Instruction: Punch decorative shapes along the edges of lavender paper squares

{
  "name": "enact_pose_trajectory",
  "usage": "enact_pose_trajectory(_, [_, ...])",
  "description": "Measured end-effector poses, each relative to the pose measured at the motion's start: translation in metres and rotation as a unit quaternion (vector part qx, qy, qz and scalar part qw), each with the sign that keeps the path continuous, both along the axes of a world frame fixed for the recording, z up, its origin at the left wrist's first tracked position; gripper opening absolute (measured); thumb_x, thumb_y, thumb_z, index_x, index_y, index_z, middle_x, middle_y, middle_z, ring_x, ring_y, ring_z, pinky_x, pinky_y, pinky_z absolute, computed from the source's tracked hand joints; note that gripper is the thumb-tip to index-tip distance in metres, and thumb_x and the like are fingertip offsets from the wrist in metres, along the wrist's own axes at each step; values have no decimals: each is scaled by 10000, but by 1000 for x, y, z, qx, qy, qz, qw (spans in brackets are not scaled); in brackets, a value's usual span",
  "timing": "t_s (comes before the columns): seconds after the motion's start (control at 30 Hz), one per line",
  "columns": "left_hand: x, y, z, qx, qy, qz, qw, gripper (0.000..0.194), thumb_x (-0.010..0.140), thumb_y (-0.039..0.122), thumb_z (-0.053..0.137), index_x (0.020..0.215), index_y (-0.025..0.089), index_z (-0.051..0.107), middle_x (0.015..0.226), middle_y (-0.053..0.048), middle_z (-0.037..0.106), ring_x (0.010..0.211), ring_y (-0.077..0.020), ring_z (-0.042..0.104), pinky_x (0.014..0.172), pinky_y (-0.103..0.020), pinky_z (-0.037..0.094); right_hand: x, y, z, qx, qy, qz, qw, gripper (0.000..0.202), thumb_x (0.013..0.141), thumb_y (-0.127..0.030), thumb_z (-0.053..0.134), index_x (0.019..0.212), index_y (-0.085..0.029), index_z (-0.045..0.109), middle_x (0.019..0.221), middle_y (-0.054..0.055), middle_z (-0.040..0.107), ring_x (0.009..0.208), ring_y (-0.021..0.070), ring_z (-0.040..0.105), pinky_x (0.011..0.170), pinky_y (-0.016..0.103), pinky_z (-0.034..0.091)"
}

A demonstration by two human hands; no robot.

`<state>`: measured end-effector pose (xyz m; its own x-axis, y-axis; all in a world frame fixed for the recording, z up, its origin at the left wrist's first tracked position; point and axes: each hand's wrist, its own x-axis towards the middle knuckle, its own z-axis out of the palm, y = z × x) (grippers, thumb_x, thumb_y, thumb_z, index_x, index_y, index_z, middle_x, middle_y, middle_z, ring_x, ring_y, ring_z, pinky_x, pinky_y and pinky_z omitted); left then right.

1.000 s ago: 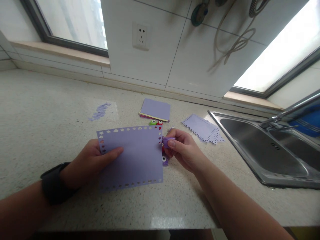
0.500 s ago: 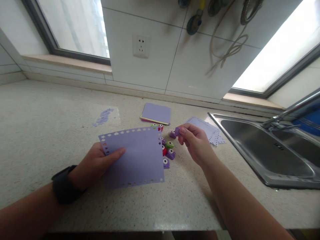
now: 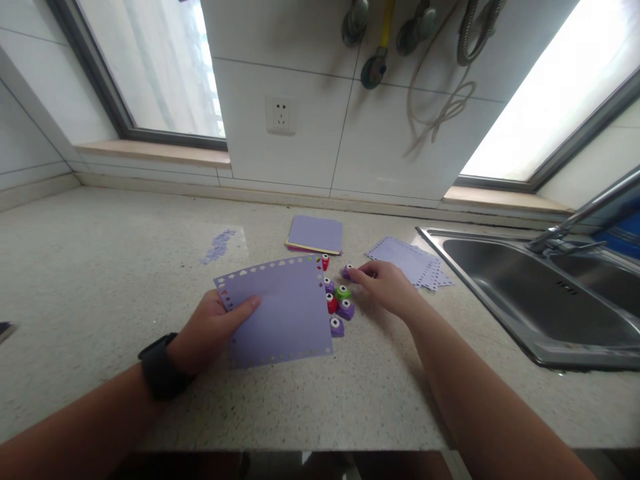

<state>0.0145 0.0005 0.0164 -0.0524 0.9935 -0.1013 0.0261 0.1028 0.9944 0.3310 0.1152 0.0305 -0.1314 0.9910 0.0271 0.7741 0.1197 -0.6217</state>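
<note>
L hand (image 3: pixel 210 331) holding purple sheet (image 3: pixel 287 313), R hand (image 3: pixel 390 288) @ purple punch (image 3: pixel 347 271).

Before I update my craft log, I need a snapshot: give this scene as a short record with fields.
Left hand: holds a purple sheet with cut-outs along its edges
Right hand: at a purple punch; grip unclear
By the sheet's right edge: red, green and purple punches
Beyond the sheet: paper stack, purple on top
Left of stack: purple scraps
Beside sink: overlapping cut-out sheets
</note>
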Motion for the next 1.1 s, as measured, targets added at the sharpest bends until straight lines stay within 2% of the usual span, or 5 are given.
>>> enact_pose_trajectory(0.17, [0,3,-7,20,-28,16,999,517,785,539,860,1091,132,771,1065,-132,843,1015,-350,795,897,-446,646,0,2,-3,-11,-39,-1,999,474,915,-643,639,924,-205,819,872,123,798,782,263,690,688,386,443])
enact_pose_trajectory(0.33, [-1,7,-13,26,-46,13,999,501,794,529,863,1087,132,778,1051,-121,847,977,-322,801,884,-419,640,0,2,-4,-13,-51,12,999,380,934,-564,645,929,-223,811,901,113,802,808,260,701,699,379,452])
enact_pose_trajectory(0.77, [-1,8,-13,28,-57,17,998,535,787,534,872,1131,134,779,1075,-119,844,1035,-328,791,931,-434,624,-2,2,-12,-8,-71,33,997,404,946,-592,627,834,-234,779,810,106,775,703,246,659,632,384,409])
enact_pose_trajectory(0.97, [1,8,-10,17,-51,29,998,557,750,552,890,1098,131,780,1026,-112,849,998,-332,797,892,-434,635,-2,1,-9,24,-30,19,999,385,940,-582,638,869,-231,780,850,98,786,759,250,671,672,387,432])
enact_pose_trajectory(1.1, [2,8,-9,14,-51,30,998,546,745,559,888,1071,135,779,1023,-105,850,942,-310,803,854,-408,638,-4,-3,-4,83,23,36,996,294,945,-476,642,890,-221,777,814,65,770,705,208,634,667,365,436])
